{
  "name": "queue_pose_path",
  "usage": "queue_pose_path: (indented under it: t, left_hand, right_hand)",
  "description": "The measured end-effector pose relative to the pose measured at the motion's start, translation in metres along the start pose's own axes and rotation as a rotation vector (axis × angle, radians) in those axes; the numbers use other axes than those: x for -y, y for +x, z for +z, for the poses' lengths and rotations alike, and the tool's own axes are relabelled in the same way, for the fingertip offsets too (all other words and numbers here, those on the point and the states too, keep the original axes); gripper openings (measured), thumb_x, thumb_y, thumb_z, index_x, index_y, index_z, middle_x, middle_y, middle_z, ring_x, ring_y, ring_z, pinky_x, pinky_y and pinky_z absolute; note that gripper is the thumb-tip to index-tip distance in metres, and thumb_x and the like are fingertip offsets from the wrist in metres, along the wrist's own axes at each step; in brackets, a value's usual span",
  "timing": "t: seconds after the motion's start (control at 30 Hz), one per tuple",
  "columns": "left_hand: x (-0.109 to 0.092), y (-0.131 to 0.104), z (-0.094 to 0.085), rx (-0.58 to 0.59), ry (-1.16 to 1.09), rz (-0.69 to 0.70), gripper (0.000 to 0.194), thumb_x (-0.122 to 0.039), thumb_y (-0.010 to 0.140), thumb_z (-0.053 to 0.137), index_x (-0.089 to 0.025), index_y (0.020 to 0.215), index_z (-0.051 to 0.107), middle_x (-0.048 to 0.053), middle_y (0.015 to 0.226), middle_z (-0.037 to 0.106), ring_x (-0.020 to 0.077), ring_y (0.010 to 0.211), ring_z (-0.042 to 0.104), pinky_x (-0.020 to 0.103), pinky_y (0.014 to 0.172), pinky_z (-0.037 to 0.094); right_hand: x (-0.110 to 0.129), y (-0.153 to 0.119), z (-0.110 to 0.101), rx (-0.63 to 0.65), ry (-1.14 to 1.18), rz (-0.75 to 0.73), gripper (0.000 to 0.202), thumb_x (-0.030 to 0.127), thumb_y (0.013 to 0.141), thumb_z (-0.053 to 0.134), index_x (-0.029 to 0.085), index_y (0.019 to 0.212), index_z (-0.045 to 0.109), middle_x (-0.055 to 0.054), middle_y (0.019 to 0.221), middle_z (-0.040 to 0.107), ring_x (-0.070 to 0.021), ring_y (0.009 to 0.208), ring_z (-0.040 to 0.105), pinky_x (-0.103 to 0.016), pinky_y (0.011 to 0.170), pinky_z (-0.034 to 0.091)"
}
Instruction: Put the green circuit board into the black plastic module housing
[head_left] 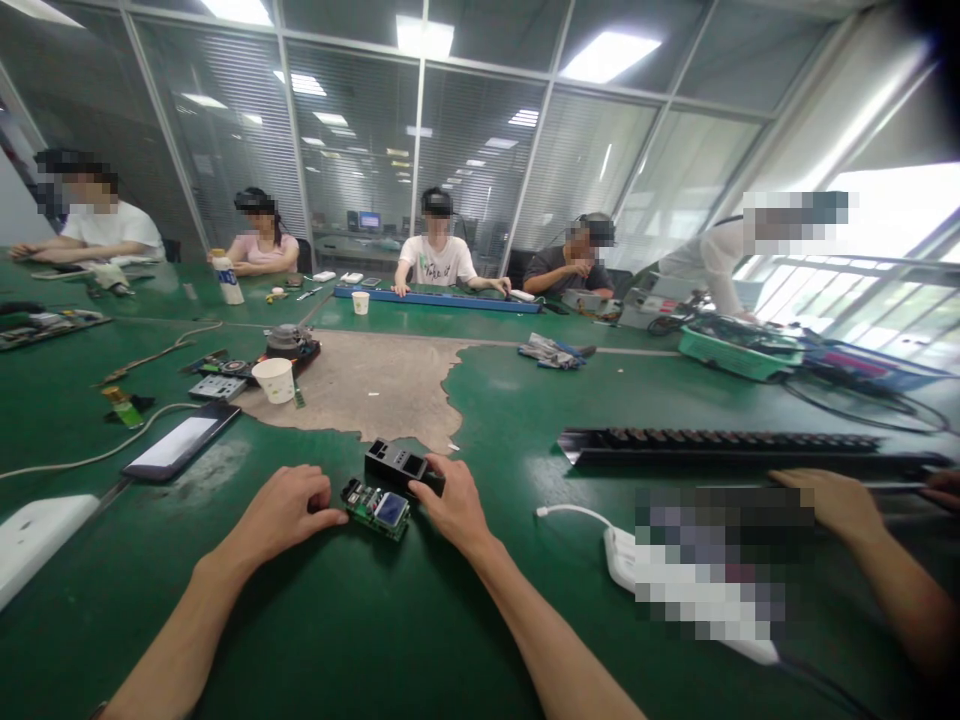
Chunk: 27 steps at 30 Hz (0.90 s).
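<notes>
A small green circuit board (377, 512) with a little screen lies on the green table in front of me. Just left of it rests my left hand (281, 512), fingers loosely curled and thumb apart from them, its tip at the board's edge. Nothing shows in that hand. My right hand (454, 500) grips the right end of a black plastic housing (394, 460) with cut-out windows, directly behind the board. The right thumb lies near the board's right side; whether it touches the board I cannot tell.
A phone (180, 443), a paper cup (274, 381) and disk-drive parts (292, 342) stand to the left. On the right are a long black rail (720, 447), a white power strip (690, 590), a green basket (739, 350) and a co-worker's hand (840, 500). Several people sit opposite.
</notes>
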<state>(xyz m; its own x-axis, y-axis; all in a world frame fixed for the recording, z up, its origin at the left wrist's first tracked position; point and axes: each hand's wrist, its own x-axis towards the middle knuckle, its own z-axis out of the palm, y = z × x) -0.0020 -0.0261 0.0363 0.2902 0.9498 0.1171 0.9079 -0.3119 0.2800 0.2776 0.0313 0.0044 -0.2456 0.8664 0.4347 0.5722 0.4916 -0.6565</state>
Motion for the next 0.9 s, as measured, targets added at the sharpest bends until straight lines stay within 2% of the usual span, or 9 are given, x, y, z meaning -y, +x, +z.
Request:
queue_pose_path:
  t: [0.17,0.3,0.4,0.53,0.9]
  left_hand:
    - [-0.002,-0.001,-0.001,-0.012,-0.004,0.002,0.045,-0.063,0.083,0.06,-0.019,0.074,0.062,0.002,0.077,0.062,0.0179,0.073,0.054,0.029,0.068,0.032]
    - [-0.002,-0.001,-0.003,-0.013,0.001,0.013,0.044,-0.063,0.083,0.06,-0.02,0.074,0.062,0.002,0.077,0.062,0.0181,0.074,0.054,0.029,0.068,0.033]
    - [-0.002,-0.001,-0.003,-0.008,0.0,0.011,0.043,-0.062,0.083,0.06,-0.02,0.074,0.062,0.002,0.078,0.061,0.0183,0.073,0.054,0.029,0.067,0.032]
    - [-0.002,-0.001,-0.004,-0.013,-0.001,0.004,0.042,-0.061,0.083,0.061,-0.02,0.074,0.061,0.002,0.078,0.061,0.0183,0.074,0.054,0.029,0.067,0.032]
    - [0.003,-0.001,0.001,-0.043,-0.003,0.023,0.042,-0.061,0.08,0.064,-0.02,0.073,0.061,0.002,0.077,0.061,0.0179,0.074,0.054,0.029,0.067,0.031]
  right_hand:
    - [0.017,0.002,-0.009,-0.075,0.093,0.06,0.03,0.03,0.079,0.07,0.019,0.107,0.066,-0.005,0.091,0.068,-0.0216,0.085,0.06,-0.035,0.078,0.048]
    - [0.033,-0.002,-0.023,-0.099,0.202,0.037,0.033,0.032,0.077,0.072,0.019,0.107,0.066,-0.004,0.09,0.067,-0.0197,0.083,0.06,-0.032,0.075,0.048]
    - [0.043,-0.007,-0.027,-0.068,0.204,-0.01,0.031,0.03,0.076,0.074,0.02,0.103,0.066,-0.004,0.091,0.066,-0.0196,0.083,0.058,-0.033,0.077,0.047]
    - [0.05,-0.013,-0.022,-0.01,0.183,-0.049,0.03,0.028,0.074,0.075,0.021,0.101,0.065,-0.003,0.091,0.065,-0.0201,0.086,0.057,-0.034,0.079,0.046]
    - [0.048,-0.016,-0.021,0.122,0.077,-0.14,0.033,0.026,0.071,0.076,0.021,0.1,0.061,-0.003,0.092,0.063,-0.0219,0.088,0.055,-0.036,0.083,0.044]
